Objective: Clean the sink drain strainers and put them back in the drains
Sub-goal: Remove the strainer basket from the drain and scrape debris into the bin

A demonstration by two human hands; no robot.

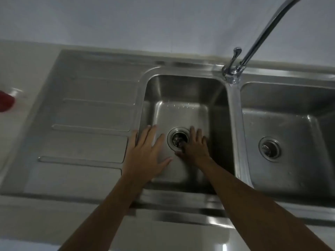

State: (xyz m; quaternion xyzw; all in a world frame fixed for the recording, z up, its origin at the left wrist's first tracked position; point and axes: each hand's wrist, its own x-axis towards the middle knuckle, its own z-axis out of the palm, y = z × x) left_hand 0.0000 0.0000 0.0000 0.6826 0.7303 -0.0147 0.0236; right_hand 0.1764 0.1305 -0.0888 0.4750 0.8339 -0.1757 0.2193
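Note:
Two steel basins sit side by side. The left basin (181, 115) has a round drain strainer (176, 139) seated in its drain. The right basin (290, 127) holds a second strainer (269, 149), also seated. My left hand (145, 154) hovers flat with spread fingers over the left basin's left rim and holds nothing. My right hand (194, 147) is down in the left basin beside the drain. Most of its fingers lie straight, the forefinger bends onto the strainer's right edge, and the thumb rests outside the drain ring.
A ribbed steel draining board (87, 124) lies left of the basins. The chrome tap (233, 69) stands on the divider, its spout arching up to the right. A red object (6, 102) sits blurred on the counter at the far left. Water droplets dot both basins.

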